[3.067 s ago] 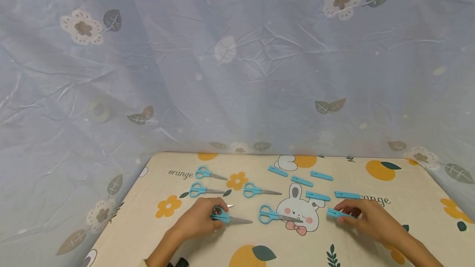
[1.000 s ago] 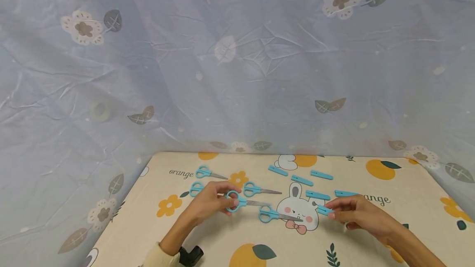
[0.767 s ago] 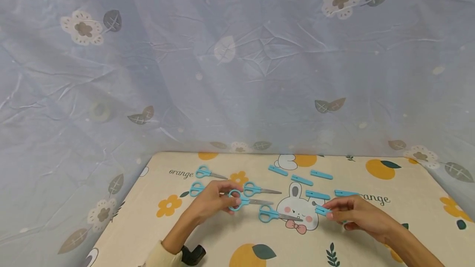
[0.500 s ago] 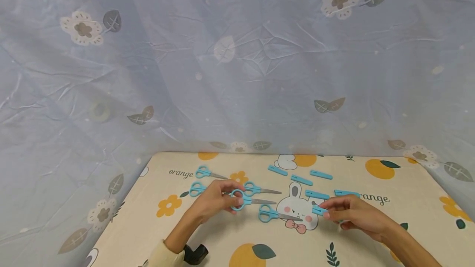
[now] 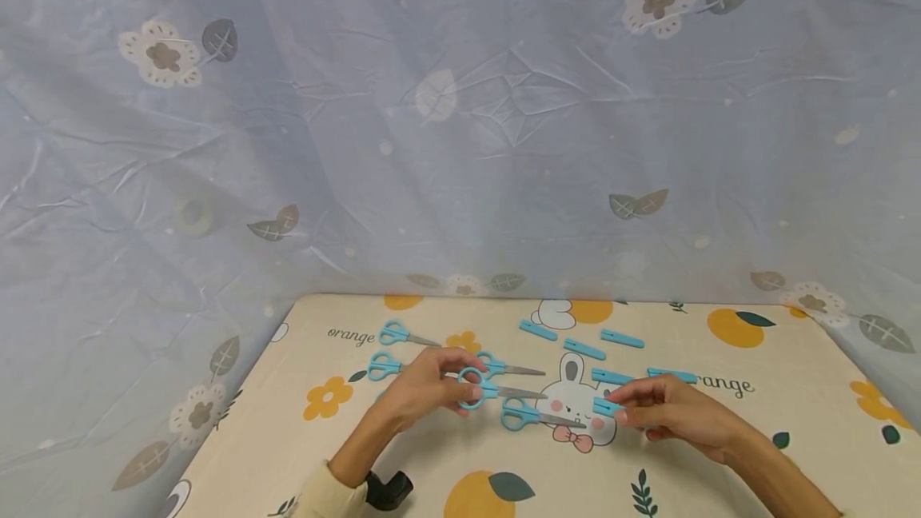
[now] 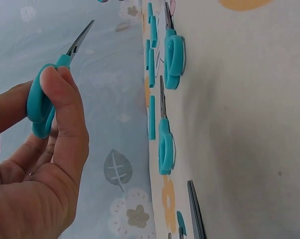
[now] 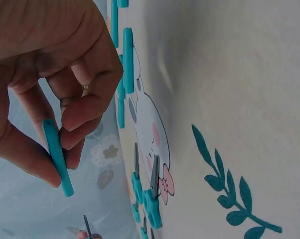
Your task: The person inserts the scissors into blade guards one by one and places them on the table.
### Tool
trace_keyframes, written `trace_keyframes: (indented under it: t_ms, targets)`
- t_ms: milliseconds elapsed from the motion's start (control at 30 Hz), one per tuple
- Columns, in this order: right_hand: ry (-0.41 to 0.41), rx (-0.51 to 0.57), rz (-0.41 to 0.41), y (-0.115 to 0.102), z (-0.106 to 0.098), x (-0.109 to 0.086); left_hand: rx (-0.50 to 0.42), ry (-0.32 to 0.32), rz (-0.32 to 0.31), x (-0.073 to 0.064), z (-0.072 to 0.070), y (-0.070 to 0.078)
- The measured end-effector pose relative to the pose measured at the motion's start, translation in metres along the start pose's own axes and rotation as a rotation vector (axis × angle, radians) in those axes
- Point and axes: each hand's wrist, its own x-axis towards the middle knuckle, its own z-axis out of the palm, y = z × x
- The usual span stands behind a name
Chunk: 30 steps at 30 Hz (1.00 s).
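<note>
My left hand point(image 5: 424, 392) pinches a pair of light-blue-handled scissors point(image 5: 491, 390) by the finger loops, raised above the cloth. The blades are together and point right, bare. In the left wrist view, thumb and fingers grip the scissors' handle point(image 6: 36, 102). To the right, my right hand point(image 5: 683, 416) pinches a light-blue blade cover point(image 5: 606, 407) between thumb and fingers. The right wrist view shows this slim cover point(image 7: 56, 157) clear of the table. A gap separates the cover from the blade tip.
Several more scissors lie on the cloth, one pair point(image 5: 520, 414) just below the held blades and another point(image 5: 392, 332) at the back left. Several loose covers point(image 5: 584, 348) lie at the back right. A patterned curtain point(image 5: 460, 142) rises behind the table.
The left hand has lifted its scissors off the cloth and carried them right. The right hand has raised its cover and brought it left, narrowing the gap between them.
</note>
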Motion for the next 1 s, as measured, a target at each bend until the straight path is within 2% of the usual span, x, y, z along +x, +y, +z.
trace_keyframes:
  t_ms: [567,1000]
  targets:
    - [-0.017,0.021,-0.057,0.0,0.006,0.012,-0.029,-0.009,-0.014,0.005,0.008,0.001]
    - [-0.006,0.035,-0.056,0.001,0.011,0.019,-0.024,-0.029,0.004,0.009,0.012,0.001]
